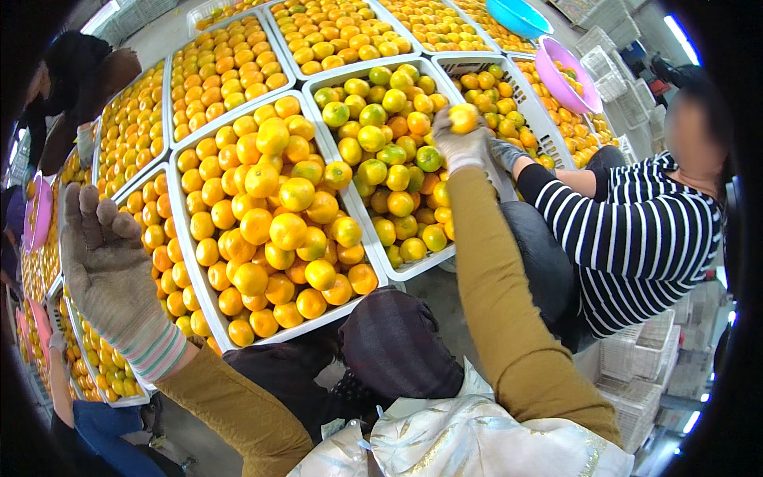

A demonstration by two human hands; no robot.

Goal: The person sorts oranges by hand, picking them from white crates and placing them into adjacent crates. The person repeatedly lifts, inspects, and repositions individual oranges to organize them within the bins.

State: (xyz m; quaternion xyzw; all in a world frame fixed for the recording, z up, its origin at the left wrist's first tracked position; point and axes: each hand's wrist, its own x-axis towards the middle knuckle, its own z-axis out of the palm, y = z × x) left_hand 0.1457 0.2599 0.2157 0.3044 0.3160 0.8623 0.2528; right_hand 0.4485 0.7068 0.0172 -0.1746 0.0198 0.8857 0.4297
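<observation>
My right hand point(458, 143), in a pale work glove, grips a yellow-orange mandarin point(463, 118) above the right edge of a white crate point(411, 273) of green-tinged mandarins point(371, 138). To the left, my left hand point(110, 271) is raised with the palm showing and the fingers apart. Its grey-brown glove has a striped cuff, and nothing lies in it. Between my hands stands another white plastic crate point(189, 250), where orange mandarins point(287, 231) are heaped over an even layer.
At my right sits a person in a striped top point(632, 220), a gloved hand point(506, 156) close to mine. Full crates point(173, 95) spread beyond. A purple basin point(569, 77) and a blue basin point(520, 16) rest on the right-hand crates. Another person point(77, 89) leans in at far left.
</observation>
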